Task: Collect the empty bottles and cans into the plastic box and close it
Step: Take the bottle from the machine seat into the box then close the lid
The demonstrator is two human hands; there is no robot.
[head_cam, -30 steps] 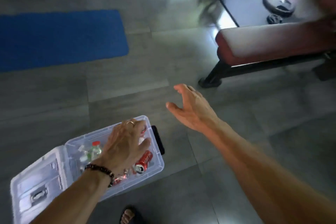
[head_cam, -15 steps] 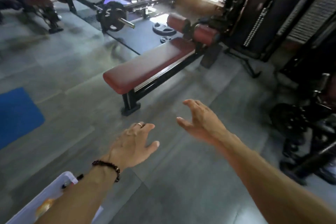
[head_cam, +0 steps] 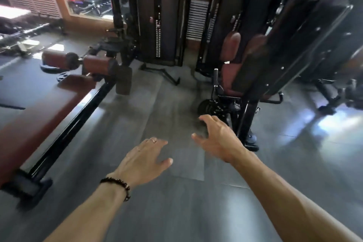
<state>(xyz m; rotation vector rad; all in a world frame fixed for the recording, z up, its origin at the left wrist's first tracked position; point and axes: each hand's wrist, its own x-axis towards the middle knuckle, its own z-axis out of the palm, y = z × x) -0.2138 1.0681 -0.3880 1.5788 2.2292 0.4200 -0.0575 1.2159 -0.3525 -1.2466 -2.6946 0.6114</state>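
My left hand (head_cam: 144, 160) hovers over the grey floor, palm down, fingers relaxed and holding nothing; a dark bead bracelet sits on its wrist. My right hand (head_cam: 218, 138) is stretched out a little further ahead, fingers loosely spread, also holding nothing. The plastic box, bottles and cans are out of view.
A red padded bench (head_cam: 37, 108) on a black frame runs along the left. A seated weight machine (head_cam: 245, 76) with red pads stands just ahead on the right, its base near my right hand. Black weight stacks (head_cam: 159, 25) fill the back. Grey floor (head_cam: 157, 104) lies between them.
The view has swung up and right, away from the open plastic box. My left hand has left the box; both hands now reach out in front over the floor.
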